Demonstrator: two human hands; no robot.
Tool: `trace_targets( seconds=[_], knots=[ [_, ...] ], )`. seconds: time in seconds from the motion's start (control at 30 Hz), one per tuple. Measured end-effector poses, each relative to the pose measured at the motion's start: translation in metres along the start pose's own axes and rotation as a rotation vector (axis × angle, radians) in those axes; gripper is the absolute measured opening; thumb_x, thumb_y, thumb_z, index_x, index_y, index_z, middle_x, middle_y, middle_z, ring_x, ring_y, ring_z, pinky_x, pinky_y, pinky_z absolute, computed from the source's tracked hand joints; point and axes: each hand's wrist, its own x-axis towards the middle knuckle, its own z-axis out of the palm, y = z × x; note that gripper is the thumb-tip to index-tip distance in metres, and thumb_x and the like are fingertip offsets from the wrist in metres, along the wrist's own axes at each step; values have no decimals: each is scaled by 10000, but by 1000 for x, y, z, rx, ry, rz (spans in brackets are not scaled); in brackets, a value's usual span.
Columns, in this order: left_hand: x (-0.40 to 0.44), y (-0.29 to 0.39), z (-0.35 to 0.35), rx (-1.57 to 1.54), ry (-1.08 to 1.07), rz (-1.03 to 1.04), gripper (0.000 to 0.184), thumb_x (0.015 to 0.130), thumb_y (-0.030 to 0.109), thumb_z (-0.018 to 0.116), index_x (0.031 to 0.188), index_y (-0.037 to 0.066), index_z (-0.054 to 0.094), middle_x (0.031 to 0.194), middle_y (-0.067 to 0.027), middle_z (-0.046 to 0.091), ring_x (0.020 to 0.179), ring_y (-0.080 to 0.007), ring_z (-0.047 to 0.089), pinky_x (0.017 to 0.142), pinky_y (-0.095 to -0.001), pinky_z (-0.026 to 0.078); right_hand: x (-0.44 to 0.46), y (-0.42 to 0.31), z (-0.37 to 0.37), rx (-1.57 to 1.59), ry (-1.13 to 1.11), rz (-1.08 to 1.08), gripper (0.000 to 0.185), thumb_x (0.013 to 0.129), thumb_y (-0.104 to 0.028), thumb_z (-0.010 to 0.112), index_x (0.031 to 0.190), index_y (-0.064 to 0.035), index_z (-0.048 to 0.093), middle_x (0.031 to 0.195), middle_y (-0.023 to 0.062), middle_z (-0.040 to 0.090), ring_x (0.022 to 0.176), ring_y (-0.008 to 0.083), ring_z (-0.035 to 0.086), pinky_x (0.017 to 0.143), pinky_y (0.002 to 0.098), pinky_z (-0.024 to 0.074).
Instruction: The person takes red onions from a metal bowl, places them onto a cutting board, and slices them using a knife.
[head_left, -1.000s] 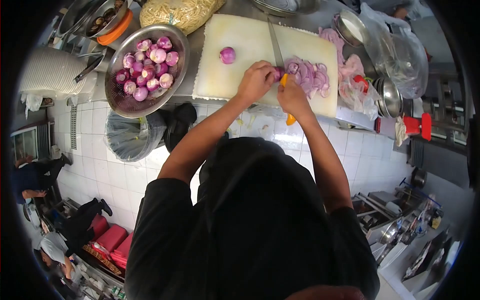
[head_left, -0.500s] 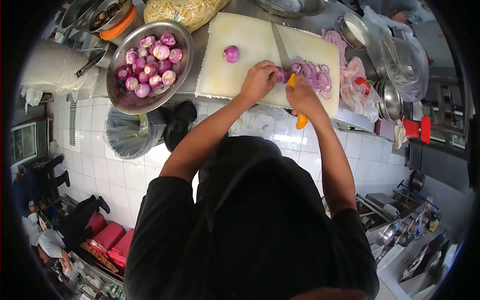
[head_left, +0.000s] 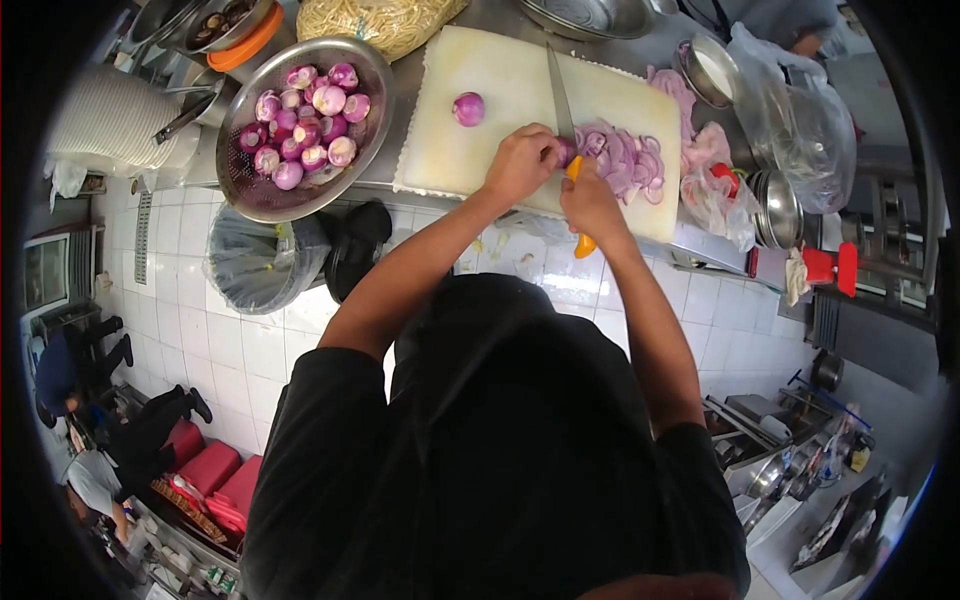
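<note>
On the white cutting board, my left hand is closed on a red onion piece, mostly covered by the fingers. My right hand grips the orange handle of a knife, whose blade points away from me beside that piece. Sliced onion is heaped right of the blade. One whole peeled onion sits apart on the left of the board. A perforated metal colander full of peeled onions stands left of the board.
Behind the colander are a bag of noodles and a pan with an orange rim. Metal bowls and plastic bags lie at the right. A lined bin stands below the counter. Two people are at the far left.
The knife and my right hand moved right, away from the onion piece, then back left beside it. My left hand stays on the piece. The view has shifted slightly.
</note>
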Motion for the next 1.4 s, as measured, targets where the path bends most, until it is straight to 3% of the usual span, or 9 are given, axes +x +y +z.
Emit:
trace_targets(
  seconds=[0.27, 0.47, 0.57, 0.67, 0.77, 0.97, 1.07, 1.17, 1.4],
  knots=[
    [-1, 3, 0, 7, -3, 43, 73, 789, 6, 649, 852, -4, 685, 878, -129, 659, 712, -276, 655, 658, -346, 527, -15, -30, -23, 135, -114, 116, 332, 932, -173, 471, 1144, 70, 389, 755, 254, 636, 497, 311, 638, 467, 413, 514],
    [0, 4, 0, -22, -40, -64, 91, 790, 53, 655, 844, -6, 700, 930, -143, 659, 799, -315, 646, 729, -372, 537, -4, -1, -8, 57, -27, 71, 371, 911, -198, 500, 1146, 74, 411, 907, 337, 635, 914, 509, 610, 808, 545, 482],
    [6, 4, -1, 128, -82, 57, 100, 788, 42, 642, 854, 9, 709, 960, -127, 665, 852, -315, 645, 788, -391, 533, -8, 14, -22, -81, -19, 79, 344, 923, -211, 476, 1156, 37, 426, 899, 322, 642, 786, 463, 652, 735, 520, 511],
    [25, -13, -3, 272, -189, 545, 153, 766, 38, 639, 897, 37, 719, 941, -126, 666, 793, -291, 659, 750, -387, 535, -18, 4, -44, 7, -106, 125, 332, 926, -212, 459, 1169, 13, 445, 883, 299, 651, 621, 406, 656, 652, 474, 530],
    [34, -8, -17, 374, -376, 290, 157, 785, 90, 626, 888, 59, 741, 877, -121, 692, 751, -308, 661, 742, -408, 540, -14, 8, -48, 44, -121, 109, 351, 924, -229, 522, 1151, 28, 445, 787, 227, 632, 474, 297, 617, 464, 399, 496],
    [14, 9, -17, 149, -154, -275, 166, 801, 168, 640, 766, 49, 750, 623, -86, 682, 566, -204, 665, 603, -328, 534, -28, -21, -47, 182, -136, 132, 341, 905, -192, 505, 1136, 50, 433, 824, 230, 619, 493, 291, 623, 464, 397, 502],
    [9, 19, -12, 71, -155, -404, 167, 803, 174, 661, 776, 37, 755, 633, -84, 692, 561, -133, 667, 574, -268, 520, -31, -33, -47, 168, -172, 159, 356, 859, -117, 459, 1139, 96, 408, 810, 261, 639, 501, 326, 629, 479, 417, 509],
    [8, 13, -2, -47, -59, -433, 156, 766, 166, 652, 723, 47, 744, 638, -146, 667, 560, -268, 662, 610, -351, 545, -31, -39, -52, 119, -190, 173, 341, 848, -96, 470, 1123, 96, 409, 815, 269, 641, 524, 340, 642, 510, 432, 523],
    [10, -7, 9, -235, 24, -515, 149, 751, 111, 696, 765, -33, 735, 621, -149, 681, 553, -184, 678, 568, -290, 560, -7, -10, 2, 63, -23, 32, 325, 839, -89, 484, 1098, 94, 414, 839, 318, 638, 644, 414, 668, 619, 478, 537]
  ],
)
